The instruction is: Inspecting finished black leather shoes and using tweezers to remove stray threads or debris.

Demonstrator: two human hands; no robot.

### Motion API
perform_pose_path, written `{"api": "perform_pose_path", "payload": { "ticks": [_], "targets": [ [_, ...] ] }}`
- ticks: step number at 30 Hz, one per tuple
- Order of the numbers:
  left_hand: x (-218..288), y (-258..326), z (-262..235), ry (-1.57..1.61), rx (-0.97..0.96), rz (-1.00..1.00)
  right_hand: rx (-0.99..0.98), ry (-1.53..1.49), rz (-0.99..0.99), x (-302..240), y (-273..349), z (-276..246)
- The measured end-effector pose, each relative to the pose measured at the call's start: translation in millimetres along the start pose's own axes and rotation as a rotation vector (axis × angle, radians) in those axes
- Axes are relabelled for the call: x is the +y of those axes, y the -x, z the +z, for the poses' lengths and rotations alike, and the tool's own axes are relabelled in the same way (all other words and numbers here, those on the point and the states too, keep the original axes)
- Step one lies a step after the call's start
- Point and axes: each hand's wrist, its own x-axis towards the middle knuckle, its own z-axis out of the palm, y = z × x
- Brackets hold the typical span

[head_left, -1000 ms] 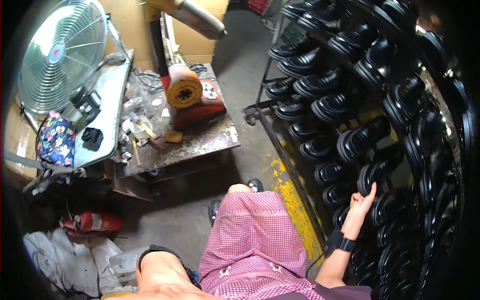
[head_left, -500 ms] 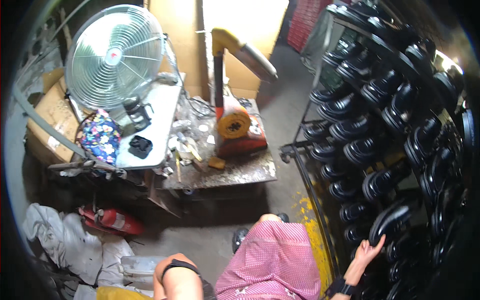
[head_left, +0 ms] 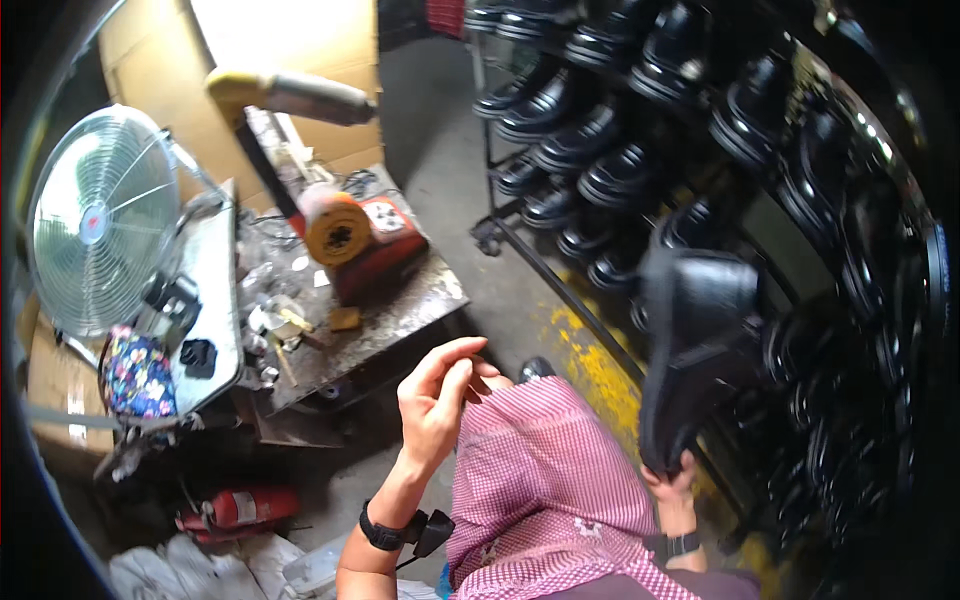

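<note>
A: Head view, item one: black shoe [head_left: 690,350], at four o'clock, clear of the rack [head_left: 560,270] and held by its lower end in the right hand [head_left: 672,478], fingers closed around it.

B: Condition?

A: Dark, matte, sole side toward the camera, blurred; upper hidden. It is off the rack and in hand; nothing shows it set down anywhere yet.

B: Item two?

A: Left hand [head_left: 437,400], near centre, raised above the pink checked lap [head_left: 545,470], fingers loosely spread, holding nothing.

B: Surroundings?

A: Rows of black shoes [head_left: 590,120] on the rack from twelve to three o'clock; cluttered bench [head_left: 385,320] at nine with a red-and-yellow machine [head_left: 355,240]; fan [head_left: 100,220] at ten.
</note>
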Motion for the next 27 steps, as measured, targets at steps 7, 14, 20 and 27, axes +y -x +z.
{"api": "perform_pose_path", "payload": {
  "ticks": [7,14,20,27],
  "targets": [
    [-65.5,0.3,18.1,0.067,-0.100,-0.234,0.064,-0.062,0.270,17.5,-47.8,48.5],
    [-87.6,4.1,4.1,-0.005,0.091,-0.245,0.009,0.010,0.361,33.3,-77.8,74.3],
    [-101.1,-1.2,1.6,-0.036,0.095,-0.296,-0.019,0.180,0.313,28.5,-85.6,94.7],
    [-122.3,4.4,7.4,-0.007,0.014,-0.369,-0.047,0.304,0.277,30.9,-88.5,131.5]
  ]
}}
